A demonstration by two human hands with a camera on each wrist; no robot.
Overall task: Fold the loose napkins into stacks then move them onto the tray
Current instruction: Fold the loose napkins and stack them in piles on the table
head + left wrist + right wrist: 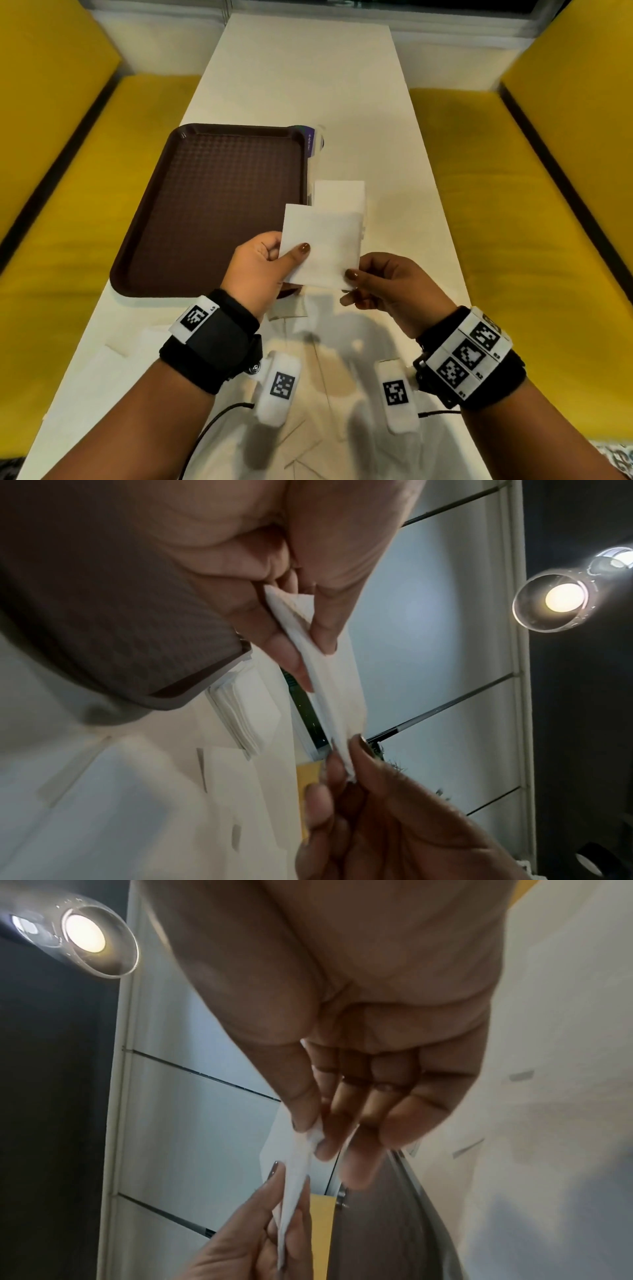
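Observation:
A white folded napkin (322,245) is held up in the air just right of the brown tray (219,205). My left hand (267,263) pinches its lower left corner between thumb and fingers. My right hand (373,287) pinches its lower right corner with thumb on top. In the left wrist view the napkin (329,685) shows edge-on between both hands; the right wrist view shows the napkin (298,1164) likewise. A stack of folded napkins (339,197) sits on the table behind the held one. Loose unfolded napkins (308,377) lie on the table under my wrists.
The long white table (291,85) runs away from me between yellow bench seats (513,192). A napkin package with a purple label (313,144) lies at the tray's far right corner. The tray holds nothing.

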